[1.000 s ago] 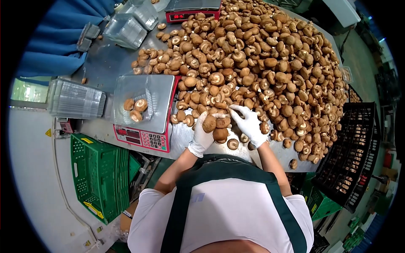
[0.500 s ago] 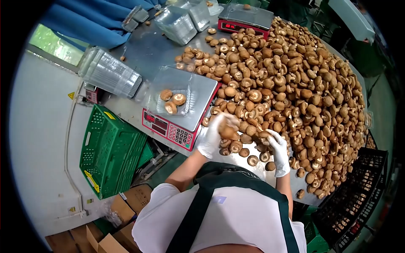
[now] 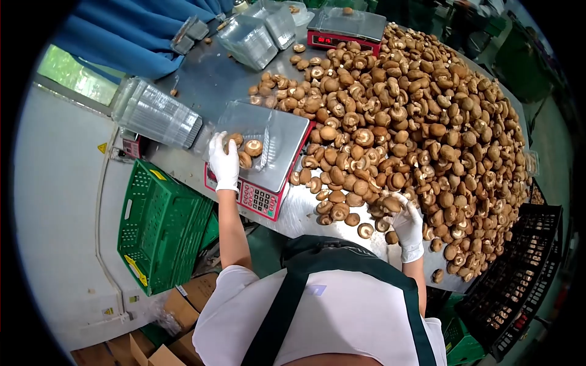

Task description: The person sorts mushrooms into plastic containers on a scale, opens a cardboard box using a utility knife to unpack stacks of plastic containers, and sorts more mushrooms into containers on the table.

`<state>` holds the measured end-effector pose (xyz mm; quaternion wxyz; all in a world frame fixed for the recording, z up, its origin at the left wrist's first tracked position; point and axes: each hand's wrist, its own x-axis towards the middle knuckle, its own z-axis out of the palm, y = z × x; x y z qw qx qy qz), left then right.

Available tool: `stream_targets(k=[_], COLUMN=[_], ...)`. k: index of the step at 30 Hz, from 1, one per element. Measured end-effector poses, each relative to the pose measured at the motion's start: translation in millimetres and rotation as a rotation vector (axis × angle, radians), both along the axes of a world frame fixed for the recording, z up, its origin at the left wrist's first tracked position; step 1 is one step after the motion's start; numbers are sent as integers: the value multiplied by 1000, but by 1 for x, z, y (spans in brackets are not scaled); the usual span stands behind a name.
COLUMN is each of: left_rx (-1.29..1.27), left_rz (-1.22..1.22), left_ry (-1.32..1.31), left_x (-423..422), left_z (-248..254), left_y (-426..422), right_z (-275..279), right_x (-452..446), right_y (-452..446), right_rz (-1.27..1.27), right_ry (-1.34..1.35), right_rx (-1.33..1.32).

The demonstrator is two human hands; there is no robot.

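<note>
My left hand (image 3: 224, 161), in a white glove, is over the clear plastic tray (image 3: 267, 141) on the near scale (image 3: 287, 143). Its fingers curl around a brown mushroom (image 3: 234, 139) at the tray's left side; part of the grip is hidden. Two more mushrooms lie in the tray, one with its pale underside up (image 3: 253, 147). Gloved too, my right hand (image 3: 408, 229) is at the near edge of the mushroom pile (image 3: 421, 128), fingers closed on a mushroom (image 3: 391, 204). Several loose mushrooms lie on the metal table just left of it.
Stacked clear trays (image 3: 159, 114) lie left of the scale, with more trays (image 3: 247, 41) at the back. A second scale (image 3: 347, 29) stands behind the pile. Green crates (image 3: 165, 229) are at left below the table, a black crate (image 3: 510, 280) at right.
My left hand has moved left from the pile's edge to the tray on the scale. My right hand stays by the pile, slightly lower in view.
</note>
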<state>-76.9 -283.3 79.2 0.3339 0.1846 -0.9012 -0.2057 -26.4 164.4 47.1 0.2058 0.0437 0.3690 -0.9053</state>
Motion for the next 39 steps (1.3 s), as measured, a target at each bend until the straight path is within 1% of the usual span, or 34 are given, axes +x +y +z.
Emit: stream_targets(k=[1, 4, 5, 6, 8, 9, 10, 12, 14, 16, 18, 20, 22, 23, 24, 25, 26, 27, 28, 29, 30, 32, 34, 36, 38, 39], left_rx=[48, 55, 21, 23, -36, -79, -78, -260, -263, -312, -254, -167, 282, 470, 307, 303, 216, 338, 265, 240, 229, 295, 241, 194, 149, 100], left_rz=[-5, -40, -25, -24, 58, 134, 138, 218, 172, 149, 100, -80, -386, -507, -674, -802, -985, -1154, -1354, -1363, -1409, -1414, -1361, -1287, -1273, -1250], left_ry=[37, 57, 12, 12, -456, -645, -644, -885, -891, -734, -450, -140, 65, -15, -134, -204, -272, -444, -446, -438, -562, -643, -654, -560, -513, -497], left_x=[-1, -3, -5, -7, -13, -19, -25, -36, -38, -34, -29, -21, -17, -7, 2, 14, 25, 35, 41, 52, 54, 53, 45, 39, 29, 26], left_z=[2, 12, 12, 16, 27, 28, 26, 18, 22, 28, 28, 42, 37, 43, 46, 41, 31, 39, 8, -19, -12, -18, -15, -30, -40, -38], left_y=[3, 7, 3, -1, -5, -8, -8, -6, -13, -4, 3, 29, 71, 106, 136, 168, 194, 224, 239, 248, 254, 261, 261, 257, 254, 255], right_z=[-6, -14, -29, -21, 0, -17, -23, -26, -18, -5, -3, 3, -6, -2, 2, 2, 4, -7, -19, 13, -13, 0, 9, 22, 36, 37], right_x=[2, 9, 13, 13, 15, 17, 17, 16, 13, 12, 18, 21, 18, 17, 17, 19, 21, 25, 29, 33, 40, 61, 88, 122, 153, 161], right_y=[2, 8, 12, 10, 3, 9, 13, 16, 8, -1, -8, -12, -23, -22, -23, -31, -31, -30, -29, -18, -3, 30, 75, 115, 140, 146], right_rz=[-27, -3, -65, -63, -100, -109, -105, 34, 51, 41, -41, -17, -33, 81, 192, 186, 242, 235, 229, 170, 206, 184, 296, 445, 582, 591], right_ry=[-97, -132, -209, -209, -242, -251, -250, -176, -94, 17, 251, 250, 445, 155, -128, 59, -28, -26, -23, -112, -85, -84, -71, 62, -125, -219], right_rx=[-3, 10, 32, 34, 178, 194, 195, 77, 75, 112, 234, 450, 299, 148, -16, 234, 82, 95, 107, 182, 157, 437, 801, 964, 1292, 1506])
